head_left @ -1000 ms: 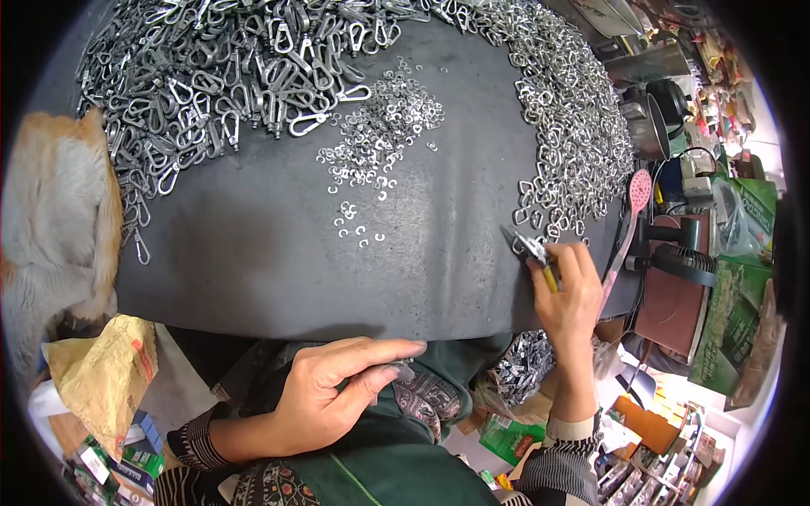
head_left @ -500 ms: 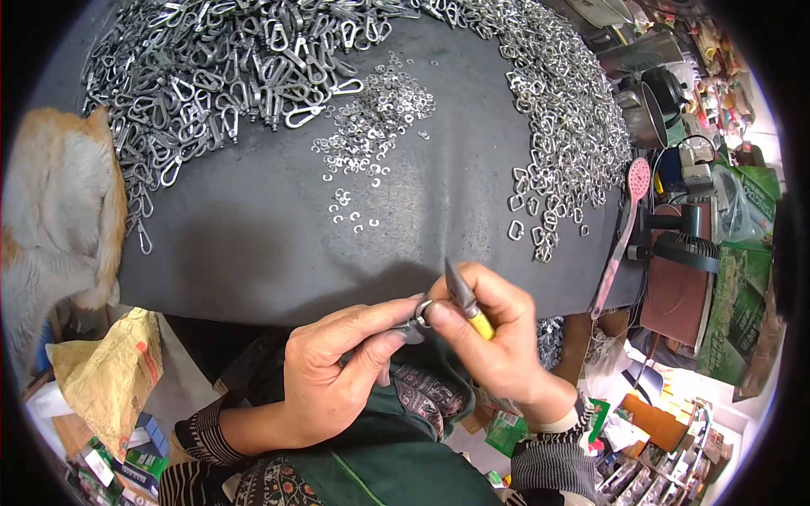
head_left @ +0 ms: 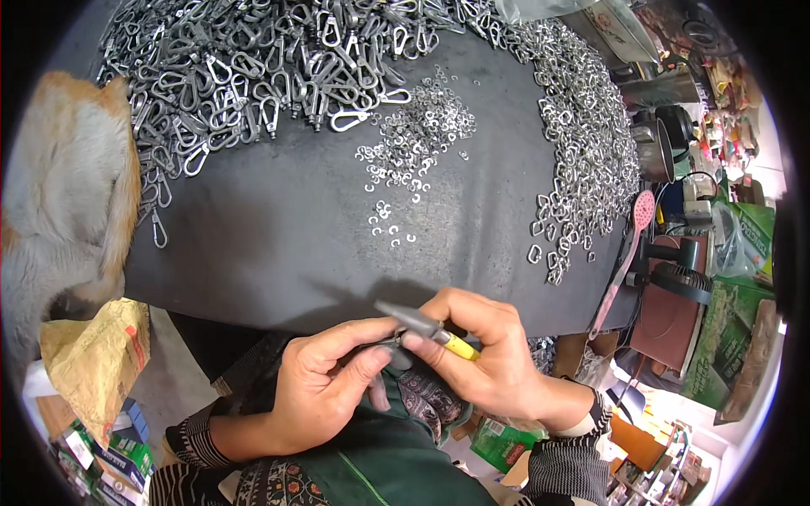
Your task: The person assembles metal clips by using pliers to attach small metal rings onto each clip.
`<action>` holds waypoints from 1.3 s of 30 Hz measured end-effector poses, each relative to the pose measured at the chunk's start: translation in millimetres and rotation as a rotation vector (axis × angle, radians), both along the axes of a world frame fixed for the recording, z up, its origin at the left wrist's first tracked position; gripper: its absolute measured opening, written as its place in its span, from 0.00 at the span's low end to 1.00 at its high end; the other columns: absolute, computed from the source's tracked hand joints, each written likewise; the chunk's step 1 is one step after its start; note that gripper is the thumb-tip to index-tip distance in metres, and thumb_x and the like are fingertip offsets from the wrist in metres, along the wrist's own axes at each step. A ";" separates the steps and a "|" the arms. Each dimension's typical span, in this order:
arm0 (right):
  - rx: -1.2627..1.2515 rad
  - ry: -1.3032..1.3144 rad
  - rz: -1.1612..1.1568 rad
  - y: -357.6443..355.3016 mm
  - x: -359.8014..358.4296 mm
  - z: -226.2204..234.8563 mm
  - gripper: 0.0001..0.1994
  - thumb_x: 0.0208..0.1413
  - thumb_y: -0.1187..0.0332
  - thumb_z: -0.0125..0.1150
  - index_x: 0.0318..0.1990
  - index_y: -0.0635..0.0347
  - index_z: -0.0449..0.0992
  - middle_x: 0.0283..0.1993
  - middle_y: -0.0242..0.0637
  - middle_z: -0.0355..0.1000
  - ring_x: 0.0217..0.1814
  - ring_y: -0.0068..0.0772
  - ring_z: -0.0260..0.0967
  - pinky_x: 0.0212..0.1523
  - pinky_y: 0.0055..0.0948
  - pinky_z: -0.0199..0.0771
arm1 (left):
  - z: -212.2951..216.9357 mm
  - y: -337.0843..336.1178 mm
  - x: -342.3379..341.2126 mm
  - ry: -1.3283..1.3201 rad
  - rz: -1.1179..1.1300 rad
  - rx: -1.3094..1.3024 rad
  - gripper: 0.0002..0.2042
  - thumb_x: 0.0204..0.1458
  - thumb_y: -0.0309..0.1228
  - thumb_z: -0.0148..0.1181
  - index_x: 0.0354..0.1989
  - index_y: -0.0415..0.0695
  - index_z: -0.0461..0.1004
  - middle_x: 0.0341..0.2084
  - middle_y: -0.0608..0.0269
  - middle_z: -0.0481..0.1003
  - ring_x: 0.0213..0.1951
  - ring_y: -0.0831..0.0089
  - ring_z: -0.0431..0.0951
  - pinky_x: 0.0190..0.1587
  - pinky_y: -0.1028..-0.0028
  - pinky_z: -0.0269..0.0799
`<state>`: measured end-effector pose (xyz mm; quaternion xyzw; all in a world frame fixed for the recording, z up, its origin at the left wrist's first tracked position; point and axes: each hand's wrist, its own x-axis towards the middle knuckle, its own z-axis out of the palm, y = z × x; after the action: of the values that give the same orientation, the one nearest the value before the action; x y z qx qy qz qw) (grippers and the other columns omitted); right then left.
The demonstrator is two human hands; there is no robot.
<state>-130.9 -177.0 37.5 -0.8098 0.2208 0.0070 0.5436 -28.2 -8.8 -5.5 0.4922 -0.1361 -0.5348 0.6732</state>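
Note:
My left hand point(head_left: 325, 384) is closed, pinching a small dark metal piece point(head_left: 398, 357) between thumb and fingertips. Most of that piece is hidden, so its kind does not show. In my right hand point(head_left: 502, 363) is a pair of pointed pliers point(head_left: 413, 320) with a yellow grip, tips slanting up to the left over the left fingertips. Both hands meet just off the near edge of the dark table point(head_left: 278, 278). Beyond them lie small open C-shaped rings point(head_left: 426, 126), a heap of metal snap hooks point(head_left: 245, 76) at the far left, and a pile of D-shaped rings point(head_left: 586, 143) on the right.
An orange-and-white furry animal point(head_left: 72, 185) lies along the table's left edge. A pink perforated, long-handled paddle point(head_left: 644, 211) rests at the right edge, near a small dark fan point(head_left: 679, 280) and metal pots point(head_left: 651, 152). A crumpled yellow bag point(head_left: 97, 363) stands lower left.
The pliers have swung from pointing nearly upward to lying slanted left across the left fingertips. My hands have shifted slightly left and down, and the table contents sit farther right in view.

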 end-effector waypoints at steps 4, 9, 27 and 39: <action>-0.833 0.003 0.181 -34.8 3.2 10.6 0.14 0.46 0.63 0.73 0.36 0.59 0.77 0.28 0.37 0.67 0.30 0.40 0.66 0.32 0.37 0.65 | -1.4 11.4 10.3 0.070 -0.052 0.126 0.10 0.62 0.22 0.55 0.50 0.35 0.76 0.32 0.62 0.80 0.25 0.83 0.77 0.27 0.83 0.73; -1.199 0.149 0.247 -35.5 0.6 3.3 0.16 0.46 0.59 0.71 0.39 0.56 0.76 0.33 0.34 0.63 0.37 0.36 0.63 0.36 0.36 0.58 | -1.1 9.4 12.3 -0.016 -0.281 0.037 0.09 0.62 0.22 0.54 0.48 0.32 0.74 0.32 0.56 0.81 0.28 0.79 0.79 0.31 0.80 0.75; -1.284 0.092 0.362 -41.7 20.9 6.0 0.17 0.44 0.60 0.71 0.38 0.58 0.75 0.31 0.33 0.62 0.34 0.34 0.62 0.34 0.35 0.59 | -1.4 8.2 30.4 -0.400 -0.181 -0.103 0.10 0.52 0.20 0.64 0.43 0.38 0.82 0.36 0.61 0.76 0.34 0.81 0.74 0.34 0.81 0.68; -0.995 -0.119 0.640 -53.4 25.0 41.3 0.20 0.44 0.49 0.68 0.31 0.57 0.74 0.28 0.34 0.66 0.30 0.38 0.69 0.29 0.36 0.66 | 8.0 1.5 41.6 0.361 -0.154 0.130 0.08 0.59 0.21 0.58 0.46 0.34 0.77 0.32 0.66 0.72 0.25 0.85 0.67 0.24 0.84 0.58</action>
<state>-105.9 -230.3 78.7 -0.9926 -0.0883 0.0209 0.0808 13.4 -7.3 2.5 0.4189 -0.0156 -0.6718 0.6107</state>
